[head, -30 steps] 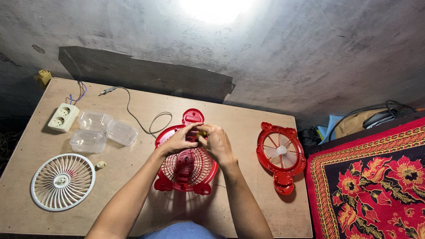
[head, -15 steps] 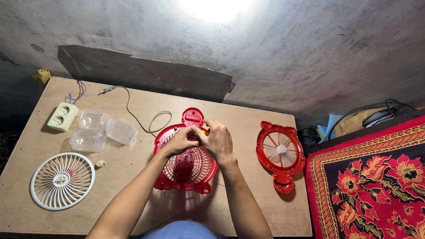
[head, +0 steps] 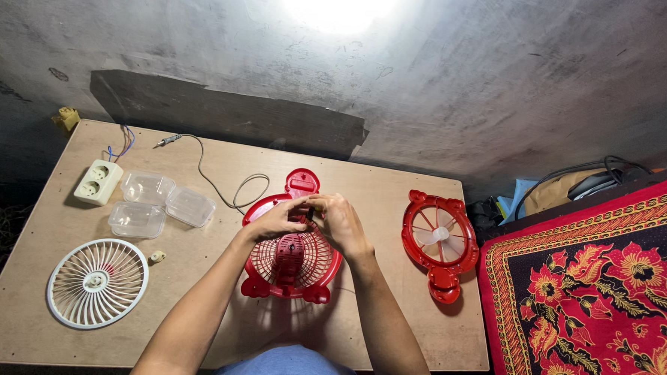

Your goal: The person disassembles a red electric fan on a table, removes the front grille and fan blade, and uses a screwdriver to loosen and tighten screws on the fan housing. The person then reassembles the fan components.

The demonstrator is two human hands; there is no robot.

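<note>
A red fan body [head: 291, 257] with a round wire-like grille lies flat in the middle of the wooden board [head: 387, 332]. My left hand [head: 276, 219] and my right hand [head: 340, 221] meet over its upper part, fingertips pinched together on a small dark piece that I cannot make out. Both hands rest against the fan's top rim. A second red fan half [head: 439, 242] with pale blades lies to the right, apart from my hands.
A white round fan grille [head: 98, 282] lies at the left front. Behind it sit clear plastic boxes [head: 158, 200], a white socket block [head: 97, 182] and a thin cable [head: 217, 182]. A red patterned cloth [head: 599, 296] borders the right side.
My hands have stayed over the red fan's top; the fingers have shifted slightly closer together. Nothing else on the board has moved.
</note>
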